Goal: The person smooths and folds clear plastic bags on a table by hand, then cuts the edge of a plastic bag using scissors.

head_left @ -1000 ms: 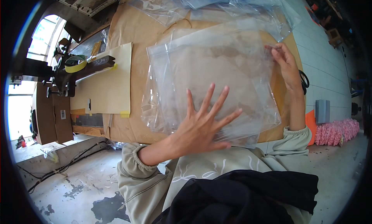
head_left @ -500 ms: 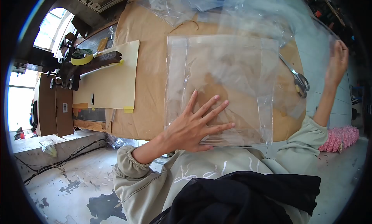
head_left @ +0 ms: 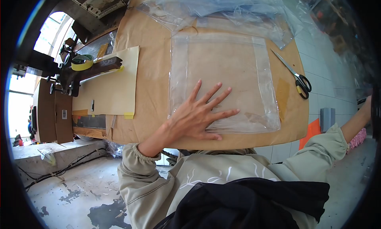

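Observation:
My left hand (head_left: 194, 114) lies flat with spread fingers on a clear plastic bag (head_left: 226, 66), pressing near its lower left part. The bag rests on the brown paper covering of the table and has folded strips along its sides. Far out at the right edge is my right hand (head_left: 369, 104), of which only the wrist end shows; its fingers are lost in the dark rim of the view. Above it, thin transparent plastic film (head_left: 321, 42) hangs in the air, and what grips it cannot be seen.
Scissors (head_left: 295, 76) lie right of the bag. A pile of clear plastic (head_left: 222, 7) covers the table's far side. At the left stands a dark machine arm (head_left: 97, 68) carrying a tape roll (head_left: 82, 61), beside a beige sheet (head_left: 115, 82) and a cardboard box (head_left: 53, 110).
My right hand has moved outward and down to the view's edge. The film that hung over the table's right side has shifted right, uncovering the scissors. My left hand stays spread on the bag.

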Demonstrator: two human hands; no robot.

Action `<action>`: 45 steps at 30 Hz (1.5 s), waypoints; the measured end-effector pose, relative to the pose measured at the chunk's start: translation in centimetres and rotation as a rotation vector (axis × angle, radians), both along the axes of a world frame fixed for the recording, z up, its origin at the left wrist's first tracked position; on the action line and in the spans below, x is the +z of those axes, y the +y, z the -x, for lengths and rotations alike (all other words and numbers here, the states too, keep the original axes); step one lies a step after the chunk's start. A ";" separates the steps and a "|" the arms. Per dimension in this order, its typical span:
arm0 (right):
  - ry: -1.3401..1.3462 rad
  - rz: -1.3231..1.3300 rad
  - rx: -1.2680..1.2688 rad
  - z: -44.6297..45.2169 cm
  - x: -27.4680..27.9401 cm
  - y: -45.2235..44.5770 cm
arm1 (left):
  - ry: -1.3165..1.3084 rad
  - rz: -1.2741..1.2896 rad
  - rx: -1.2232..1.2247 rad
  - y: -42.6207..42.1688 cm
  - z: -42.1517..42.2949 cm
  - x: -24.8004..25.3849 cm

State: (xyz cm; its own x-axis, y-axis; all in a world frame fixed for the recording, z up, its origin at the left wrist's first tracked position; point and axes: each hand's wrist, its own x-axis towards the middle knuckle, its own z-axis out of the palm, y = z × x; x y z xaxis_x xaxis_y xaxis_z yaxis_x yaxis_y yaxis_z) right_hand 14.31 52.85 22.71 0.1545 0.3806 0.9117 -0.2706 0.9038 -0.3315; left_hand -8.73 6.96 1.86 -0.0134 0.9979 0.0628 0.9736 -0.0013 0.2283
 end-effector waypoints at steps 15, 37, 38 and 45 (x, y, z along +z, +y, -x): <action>0.083 -0.161 0.048 1.5 -0.2 -2.9 | 0.006 0.032 0.002 0.0 -0.1 0.5; 0.007 0.020 0.225 3.8 -3.7 -1.4 | -0.042 0.030 0.026 0.1 -0.1 0.5; -0.001 0.006 0.223 3.8 -3.8 -1.2 | -0.043 0.031 0.026 0.1 -0.1 0.6; -0.031 0.080 0.162 3.9 -3.8 -1.7 | -0.070 0.025 0.027 0.1 -0.1 0.9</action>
State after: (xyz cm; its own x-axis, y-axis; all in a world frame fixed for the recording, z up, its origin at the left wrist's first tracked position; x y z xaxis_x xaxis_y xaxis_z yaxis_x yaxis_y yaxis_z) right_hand 10.44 51.18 18.89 0.0575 0.4699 0.8808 -0.3987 0.8197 -0.4113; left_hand -8.63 7.07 2.73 -0.0442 0.9984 0.0357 0.9548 0.0317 0.2957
